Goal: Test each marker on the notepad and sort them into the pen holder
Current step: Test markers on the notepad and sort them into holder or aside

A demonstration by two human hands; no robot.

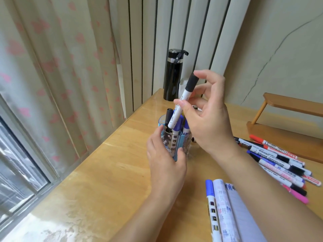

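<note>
Head view: the right hand (pixel 209 119) pinches a white marker (pixel 181 100) with a black cap, thumb against the middle of the barrel and a fingertip near the cap end; the other fingers are loosely spread. The marker's long axis is tilted, with the cap above the grip and leaning toward the right hand. The plain end points down and away from the palm into the mouth of the pen holder (pixel 174 143), which stands directly below the grip. Whether that end is past the rim cannot be told.

The left hand (pixel 166 165) is the nearer one to the holder and wraps its lower wall, steadying it. Blue-capped markers and a dark pen crowd the opening beside the descending end, so the free slot looks narrow. A straighter, more upright drop would likely suit.

Below the gripping wrist lies the notepad (pixel 244 215). Outward of it, untested markers (pixel 279 163) lie heaped on the table (pixel 113 172). Beyond the grip stands a black flask (pixel 172 75), apart.
</note>
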